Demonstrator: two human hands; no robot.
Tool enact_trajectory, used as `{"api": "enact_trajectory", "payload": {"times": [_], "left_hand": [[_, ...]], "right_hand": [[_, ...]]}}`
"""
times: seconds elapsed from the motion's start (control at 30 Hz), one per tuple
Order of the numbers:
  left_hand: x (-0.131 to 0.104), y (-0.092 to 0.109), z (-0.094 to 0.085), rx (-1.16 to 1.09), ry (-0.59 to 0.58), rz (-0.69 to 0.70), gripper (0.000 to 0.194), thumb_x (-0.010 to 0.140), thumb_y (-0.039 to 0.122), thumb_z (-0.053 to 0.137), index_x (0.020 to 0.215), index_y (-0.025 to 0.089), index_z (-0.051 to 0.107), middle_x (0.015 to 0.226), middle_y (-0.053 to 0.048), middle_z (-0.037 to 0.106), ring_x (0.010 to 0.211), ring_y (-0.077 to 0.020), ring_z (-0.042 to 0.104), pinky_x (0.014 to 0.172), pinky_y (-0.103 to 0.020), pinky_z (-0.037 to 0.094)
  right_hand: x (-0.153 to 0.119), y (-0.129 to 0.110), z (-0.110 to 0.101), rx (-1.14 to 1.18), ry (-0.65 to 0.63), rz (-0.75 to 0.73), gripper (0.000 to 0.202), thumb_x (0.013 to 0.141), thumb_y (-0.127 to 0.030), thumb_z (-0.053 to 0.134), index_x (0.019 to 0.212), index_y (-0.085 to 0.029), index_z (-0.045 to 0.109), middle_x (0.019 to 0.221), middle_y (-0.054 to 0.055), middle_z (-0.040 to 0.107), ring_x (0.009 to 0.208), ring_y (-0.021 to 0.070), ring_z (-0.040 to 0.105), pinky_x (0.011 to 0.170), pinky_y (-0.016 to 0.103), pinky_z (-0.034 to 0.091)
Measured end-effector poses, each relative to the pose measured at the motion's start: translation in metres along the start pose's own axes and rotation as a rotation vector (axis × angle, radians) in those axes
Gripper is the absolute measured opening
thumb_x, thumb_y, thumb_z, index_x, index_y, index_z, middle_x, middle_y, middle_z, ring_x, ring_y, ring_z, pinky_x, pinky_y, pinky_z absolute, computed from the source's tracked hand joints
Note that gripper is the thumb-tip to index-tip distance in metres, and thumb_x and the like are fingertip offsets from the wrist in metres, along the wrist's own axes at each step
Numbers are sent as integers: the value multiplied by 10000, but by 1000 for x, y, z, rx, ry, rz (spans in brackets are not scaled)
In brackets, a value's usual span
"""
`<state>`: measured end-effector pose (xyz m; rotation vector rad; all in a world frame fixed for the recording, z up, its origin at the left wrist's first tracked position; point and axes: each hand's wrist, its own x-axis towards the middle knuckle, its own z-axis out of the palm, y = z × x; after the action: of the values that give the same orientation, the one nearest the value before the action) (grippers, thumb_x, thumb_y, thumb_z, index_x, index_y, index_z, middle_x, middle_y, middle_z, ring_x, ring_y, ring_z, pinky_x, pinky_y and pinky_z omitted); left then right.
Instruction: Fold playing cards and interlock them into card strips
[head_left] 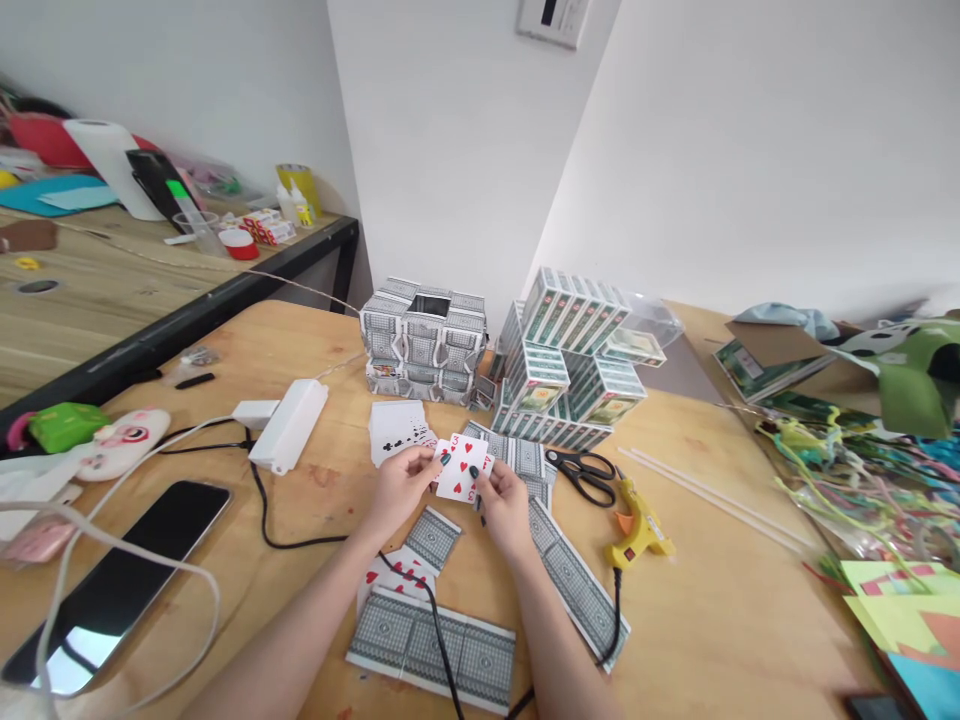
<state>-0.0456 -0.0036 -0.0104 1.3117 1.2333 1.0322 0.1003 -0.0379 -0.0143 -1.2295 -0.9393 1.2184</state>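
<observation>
My left hand [406,484] pinches the left edge of a few fanned playing cards [460,468], a red heart card on top. On their right edge my right hand [504,500] has its thumb pressed. Behind my left hand lies a pile of face-up black-suit cards [394,425]. Below the hands are a small patterned card piece [433,540], heart cards [394,578] and a joined strip of card backs [431,645]. Another long strip [577,580] lies beside my right forearm. A box-like structure built of cards [424,340] stands behind.
Stacked card boxes [562,355] stand at the back. Black scissors [589,477] and a yellow glue gun [637,530] lie right. A power strip [289,425], phone [124,580] and cables are left; a black cord crosses under my forearms. Craft materials [862,480] fill the right side.
</observation>
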Motion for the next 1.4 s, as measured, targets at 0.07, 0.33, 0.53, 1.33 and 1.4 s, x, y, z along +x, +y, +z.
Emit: {"api": "enact_trajectory", "payload": {"times": [0.07,0.33,0.53,1.33,1.4], "left_hand": [[0,-2,-1,24,9,9,200,719,352,576,743,155,594,599,14,571,536,-120,527,506,-214,409],[-1,-5,-1,37,8,19,193,723,348,570,732,160,608,601,9,585,520,-119,530,495,-212,410],[0,-3,0,23,9,16,184,716,339,575,726,158,601,597,10,585,520,-122,544,495,-215,421],[-3,-2,1,42,3,10,222,721,375,570,708,154,596,589,9,586,520,-123,537,505,-220,412],[-3,0,1,26,9,11,222,716,373,578,692,153,593,577,11,579,517,-119,529,504,-217,407]], "right_hand": [[0,0,0,-8,-6,-14,274,722,-414,591,807,-155,560,531,-37,520,402,71,374,373,183,262],[0,1,-1,-2,-31,-41,268,742,-395,575,853,-152,566,618,0,583,476,103,465,437,205,357],[0,-1,0,24,-22,-22,278,734,-401,584,853,-150,570,569,-23,541,428,80,407,400,192,313],[-1,-5,0,-47,6,-41,263,716,-416,603,749,-168,521,469,-76,421,375,59,341,361,184,265],[-1,-6,0,-39,8,-41,271,708,-421,609,733,-167,518,468,-76,423,376,57,340,361,183,262]]}}
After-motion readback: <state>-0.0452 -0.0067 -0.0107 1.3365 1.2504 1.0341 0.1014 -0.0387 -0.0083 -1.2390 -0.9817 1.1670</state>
